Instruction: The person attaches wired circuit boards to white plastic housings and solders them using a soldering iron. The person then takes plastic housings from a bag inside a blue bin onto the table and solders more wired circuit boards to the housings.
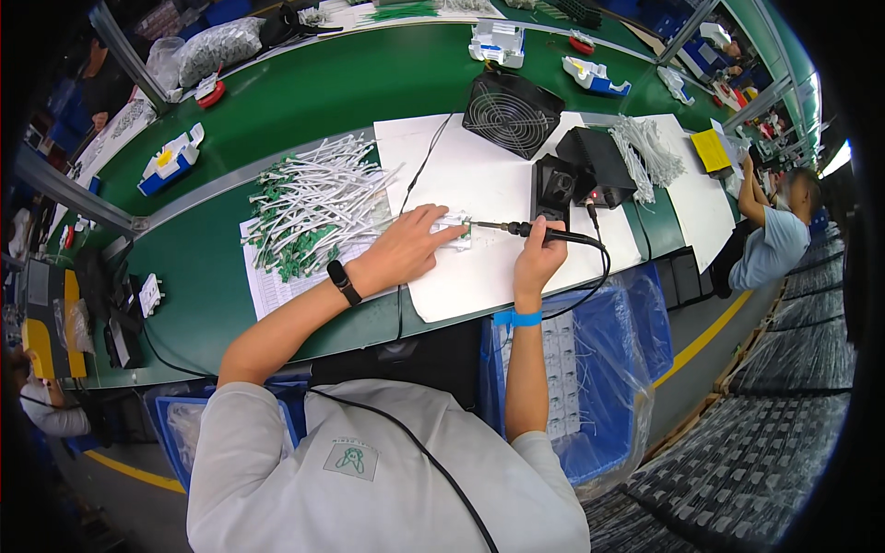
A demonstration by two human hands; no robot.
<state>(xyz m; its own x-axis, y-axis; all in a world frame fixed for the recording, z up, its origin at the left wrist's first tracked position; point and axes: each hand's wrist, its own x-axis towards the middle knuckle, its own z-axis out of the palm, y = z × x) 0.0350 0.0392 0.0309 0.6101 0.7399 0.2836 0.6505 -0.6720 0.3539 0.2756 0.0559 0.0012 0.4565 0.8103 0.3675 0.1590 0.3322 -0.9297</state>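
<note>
My right hand (537, 267) is closed around the black handle of a soldering iron (521, 228). The iron's metal tip points left, at a small white piece with a bit of green circuit board (463, 234) on the white sheet (498, 276). My left hand (410, 244) lies over the left side of that piece, fingers stretched out and some fingertips on it; its underside is hidden. Close to the left hand is a heap of white wires with green boards at their ends (313, 203), partly on a printed paper (267, 288).
Beyond the white sheet stand a black fan (513, 112), a black iron stand (553, 189) and a black box (597, 164). White wires (645, 152) lie to the right. A green conveyor (369, 78) carries white-and-blue housings. Blue bins (590, 461) sit below the bench; a co-worker (774, 240) is at right.
</note>
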